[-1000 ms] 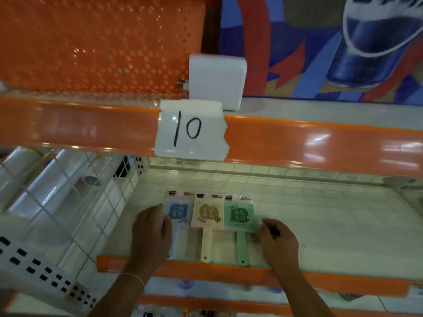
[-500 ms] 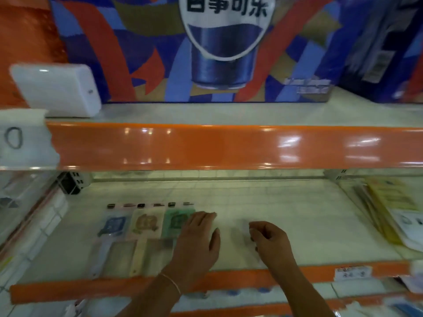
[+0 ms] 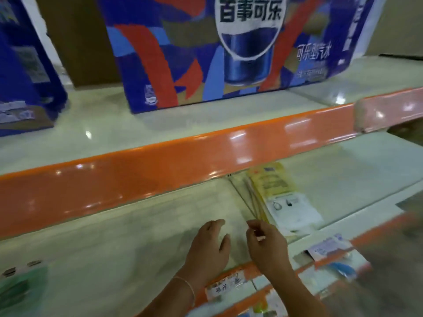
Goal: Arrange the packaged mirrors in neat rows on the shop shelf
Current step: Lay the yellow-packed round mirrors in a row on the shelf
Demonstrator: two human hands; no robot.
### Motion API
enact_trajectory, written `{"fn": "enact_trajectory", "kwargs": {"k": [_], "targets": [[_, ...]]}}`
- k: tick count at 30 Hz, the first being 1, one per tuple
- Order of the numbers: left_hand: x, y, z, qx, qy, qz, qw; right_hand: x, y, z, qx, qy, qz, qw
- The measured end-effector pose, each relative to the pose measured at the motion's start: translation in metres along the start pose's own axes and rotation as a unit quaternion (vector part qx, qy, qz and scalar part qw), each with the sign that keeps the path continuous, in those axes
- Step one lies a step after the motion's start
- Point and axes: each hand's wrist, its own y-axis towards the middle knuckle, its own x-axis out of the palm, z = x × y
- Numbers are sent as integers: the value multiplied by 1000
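Observation:
A stack of packaged mirrors (image 3: 283, 197) with yellow and white cards lies flat on the white shelf (image 3: 137, 225), at the right under the orange rail. My right hand (image 3: 266, 241) hovers just in front of that stack, fingers loosely curled, holding nothing. My left hand (image 3: 209, 245) is beside it, fingers relaxed over the bare shelf. At the far left edge, a green packaged mirror (image 3: 20, 287) lies blurred on the shelf.
An orange rail (image 3: 183, 163) fronts the upper shelf, which carries large blue cola cartons (image 3: 217, 49). The lower shelf's orange front edge (image 3: 304, 261) bears price labels. More packets show on the shelf below.
The view has swung right. Both hands have moved right along the shelf, away from the row of three mirrors toward the stack at the right.

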Motion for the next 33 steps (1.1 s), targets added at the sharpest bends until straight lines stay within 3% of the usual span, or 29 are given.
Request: {"fn": "enact_trajectory", "kwargs": {"k": [4, 8, 10, 12, 14, 17, 21, 25, 28, 33], "targets": [[31, 26, 31, -6, -35, -28, 999, -31, 30, 24, -87, -83, 115, 986], [44, 43, 49, -16, -43, -40, 998, -51, 57, 34, -117, -114, 196, 967], [45, 49, 54, -21, -43, -43, 998, -55, 71, 40, -83, -177, 162, 967], [45, 52, 56, -28, -41, -40, 998, -55, 82, 47, 12, -248, 55, 967], [44, 54, 57, -29, -34, -32, 998, -50, 85, 56, 40, -284, -13, 958], [43, 53, 55, -46, -39, -27, 998, -44, 84, 61, -18, -311, -2, 950], [44, 47, 53, -59, -51, -19, 997, -39, 75, 52, -27, -321, -11, 946], [41, 45, 55, -79, -126, 4, 989, -34, 64, 39, -106, -229, 6, 968], [37, 49, 52, -149, -238, 29, 959, -35, 54, 24, -190, -145, 2, 971], [17, 43, 46, -256, -459, 34, 850, -29, 28, -6, -280, -98, -8, 955]]}}
